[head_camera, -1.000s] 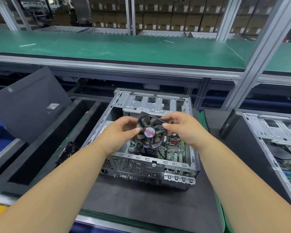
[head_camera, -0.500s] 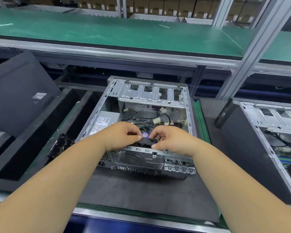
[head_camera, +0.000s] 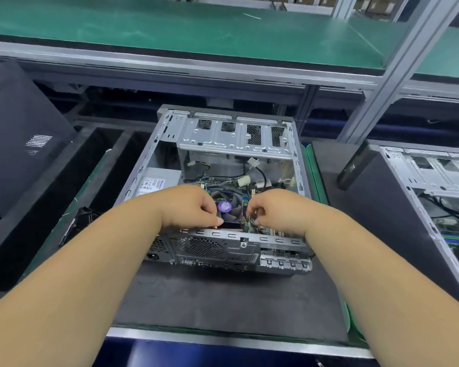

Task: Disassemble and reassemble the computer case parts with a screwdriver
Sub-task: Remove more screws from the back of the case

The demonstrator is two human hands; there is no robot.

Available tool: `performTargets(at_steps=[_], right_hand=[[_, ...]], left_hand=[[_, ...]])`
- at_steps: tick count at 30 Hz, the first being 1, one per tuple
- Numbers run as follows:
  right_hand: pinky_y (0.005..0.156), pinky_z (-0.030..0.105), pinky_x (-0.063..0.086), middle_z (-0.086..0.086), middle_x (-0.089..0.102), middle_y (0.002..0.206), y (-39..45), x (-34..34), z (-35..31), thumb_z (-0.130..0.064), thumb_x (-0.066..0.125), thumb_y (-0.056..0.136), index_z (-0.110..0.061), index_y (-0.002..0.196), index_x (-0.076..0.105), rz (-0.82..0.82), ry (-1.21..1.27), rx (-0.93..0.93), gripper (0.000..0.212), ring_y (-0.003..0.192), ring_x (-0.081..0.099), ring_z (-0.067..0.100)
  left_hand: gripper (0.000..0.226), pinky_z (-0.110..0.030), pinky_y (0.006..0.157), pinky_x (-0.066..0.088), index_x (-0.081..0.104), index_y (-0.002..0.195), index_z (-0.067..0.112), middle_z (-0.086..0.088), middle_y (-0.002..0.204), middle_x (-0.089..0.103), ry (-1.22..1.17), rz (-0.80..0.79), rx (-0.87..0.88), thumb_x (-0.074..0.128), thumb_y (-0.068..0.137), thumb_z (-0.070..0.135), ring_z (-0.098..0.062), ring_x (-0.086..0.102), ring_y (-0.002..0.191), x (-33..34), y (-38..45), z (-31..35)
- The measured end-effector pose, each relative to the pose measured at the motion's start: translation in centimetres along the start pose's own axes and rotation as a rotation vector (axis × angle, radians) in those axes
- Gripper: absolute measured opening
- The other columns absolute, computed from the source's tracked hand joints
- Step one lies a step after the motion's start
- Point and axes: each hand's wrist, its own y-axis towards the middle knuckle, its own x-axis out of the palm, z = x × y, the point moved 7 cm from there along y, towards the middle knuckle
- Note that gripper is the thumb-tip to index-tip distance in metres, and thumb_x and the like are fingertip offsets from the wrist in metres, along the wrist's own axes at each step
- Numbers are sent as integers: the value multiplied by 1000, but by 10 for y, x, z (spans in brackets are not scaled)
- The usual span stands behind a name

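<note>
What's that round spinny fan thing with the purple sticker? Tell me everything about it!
The fan is dark, with curved blades around a purple round sticker in the middle. It lies flat, facing up, inside the open computer case, near its back wall. The left hand curls over its left edge; the right hand pinches something small just beside it.

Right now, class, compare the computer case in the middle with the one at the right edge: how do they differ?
The middle case shows whole, while the right case is cut off by the frame. Both hands, left hand and right hand, reach into the middle case; none touches the right case. Both lie open-sided, with silver drive cages and cables showing.
</note>
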Motion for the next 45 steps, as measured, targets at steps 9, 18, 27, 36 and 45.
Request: performTargets(at_steps=[9,18,27,36,45], right_hand=[[64,25,47,-7,67,85,16,0,2,-19,64,87,-22,87,70,34,-47,93,7,84,62,18],[57,21,47,-3,75,77,31,29,1,-14,55,92,-22,82,69,-146,212,128,19,64,67,2],[69,25,48,4,73,93,31,25,4,-17,63,91,-14,97,75,-145,99,178,14,87,66,23],[74,33,56,12,75,83,27,33,15,-3,42,98,-9,76,57,-201,522,359,28,74,72,24],[53,26,34,21,67,100,28,46,3,-35,37,108,5,99,62,-412,7,132,48,81,58,29]], left_hand=[[38,-23,58,40,69,60,26,13,50,48,39,-124,-25,67,82,57,-4,42,48,-2,23,0],[32,-16,67,44,72,57,28,16,64,70,-71,-280,2,71,84,44,6,58,60,6,35,2],[30,-11,61,42,72,57,28,15,64,70,-118,-319,48,70,85,38,5,60,61,9,37,1],[25,-32,71,50,73,65,31,13,60,64,-88,-321,88,67,82,48,-1,55,59,9,36,-1],[26,-24,63,45,72,61,31,14,55,62,-88,-306,90,68,84,43,1,53,55,10,39,-3]])
